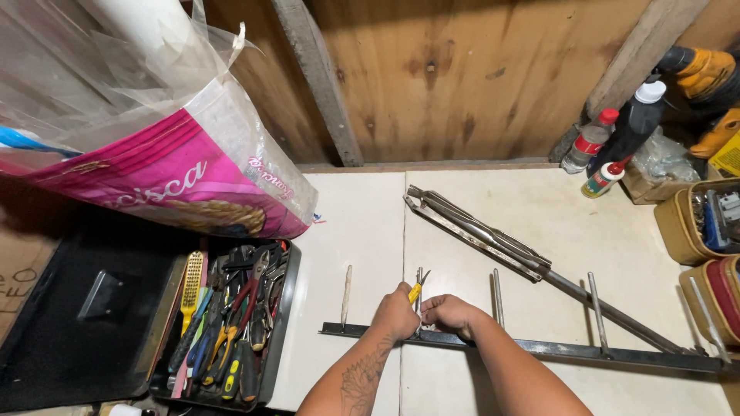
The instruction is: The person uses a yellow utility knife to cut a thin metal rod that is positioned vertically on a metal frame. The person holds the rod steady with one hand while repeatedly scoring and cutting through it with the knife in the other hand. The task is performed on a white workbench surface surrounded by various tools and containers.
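Left hand [395,312] gripping yellow-handled pliers [416,291], right hand [449,313] clenched on pronged bar [539,348], bare tile beyond.

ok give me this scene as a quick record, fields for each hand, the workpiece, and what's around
left hand: grips yellow-handled pliers
right hand: on the bar beside the pliers
workpiece: dark metal bar with upright rods, lying on white tiles
left side: toolbox tray of hand tools, pink plastic bag
back right: bottles
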